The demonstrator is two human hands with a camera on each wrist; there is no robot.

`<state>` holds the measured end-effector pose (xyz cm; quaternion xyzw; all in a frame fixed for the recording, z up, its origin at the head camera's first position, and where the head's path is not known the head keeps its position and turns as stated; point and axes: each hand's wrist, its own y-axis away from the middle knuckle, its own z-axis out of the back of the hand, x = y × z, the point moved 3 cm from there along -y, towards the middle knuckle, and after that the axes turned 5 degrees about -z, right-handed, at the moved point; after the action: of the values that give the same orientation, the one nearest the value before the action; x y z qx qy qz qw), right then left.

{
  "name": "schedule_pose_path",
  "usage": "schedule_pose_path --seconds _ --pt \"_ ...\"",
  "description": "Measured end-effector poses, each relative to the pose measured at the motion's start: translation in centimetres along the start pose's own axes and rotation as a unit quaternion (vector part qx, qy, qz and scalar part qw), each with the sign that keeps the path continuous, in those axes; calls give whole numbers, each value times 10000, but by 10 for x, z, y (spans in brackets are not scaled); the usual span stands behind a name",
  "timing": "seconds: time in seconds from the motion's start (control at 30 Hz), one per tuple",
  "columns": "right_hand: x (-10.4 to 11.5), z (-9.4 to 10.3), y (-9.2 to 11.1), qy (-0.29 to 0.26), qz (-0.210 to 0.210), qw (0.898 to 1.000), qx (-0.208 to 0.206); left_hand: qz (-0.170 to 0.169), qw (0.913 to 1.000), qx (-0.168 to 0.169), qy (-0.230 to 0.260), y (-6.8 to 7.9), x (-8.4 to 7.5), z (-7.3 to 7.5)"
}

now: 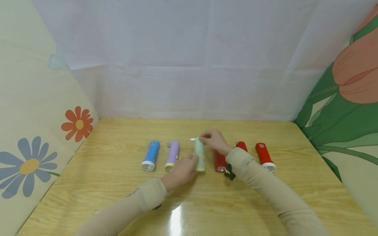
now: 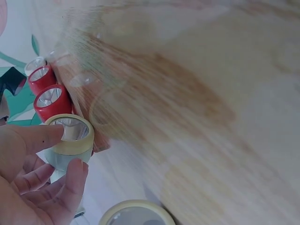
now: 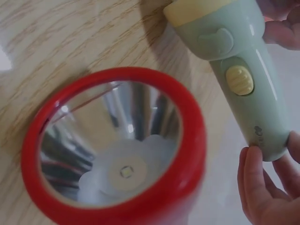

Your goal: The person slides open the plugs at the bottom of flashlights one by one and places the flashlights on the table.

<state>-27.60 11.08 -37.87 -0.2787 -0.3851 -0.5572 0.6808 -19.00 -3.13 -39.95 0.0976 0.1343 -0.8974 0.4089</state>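
Observation:
In the head view, a pale green flashlight (image 1: 199, 152) with a pale yellow rim lies between the hands. My right hand (image 1: 214, 139) pinches its tail end, where a small white piece sticks out to the left. The right wrist view shows those fingers (image 3: 253, 180) on both sides of the tail, below the yellow slide switch (image 3: 239, 80). My left hand (image 1: 183, 170) is beside the flashlight's head, fingertips right at its side. In the left wrist view, the thumb and fingers (image 2: 40, 138) stand apart by the yellow-rimmed lens (image 2: 72, 129).
Left on the wooden table (image 1: 118, 196) lie a blue flashlight (image 1: 152, 152) and a purple one (image 1: 174, 150). To the right are a dark red flashlight (image 1: 220, 162), another red one (image 1: 241, 146) partly behind my sleeve, and a red one with a white rim (image 1: 263, 154).

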Motion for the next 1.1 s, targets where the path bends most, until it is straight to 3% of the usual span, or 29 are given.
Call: schedule_pose_path --seconds 0.27,0.5,1.1 --pt "-7 -1 -3 365 -111 9993 26 -108 9999 -24 -73 0 -1 0" --pt "-6 -3 -4 855 144 9962 35 -16 9999 69 -91 0 -2 2" --pt "-9 -10 -13 1176 8 9924 363 131 9998 117 -1 -1 2 0"
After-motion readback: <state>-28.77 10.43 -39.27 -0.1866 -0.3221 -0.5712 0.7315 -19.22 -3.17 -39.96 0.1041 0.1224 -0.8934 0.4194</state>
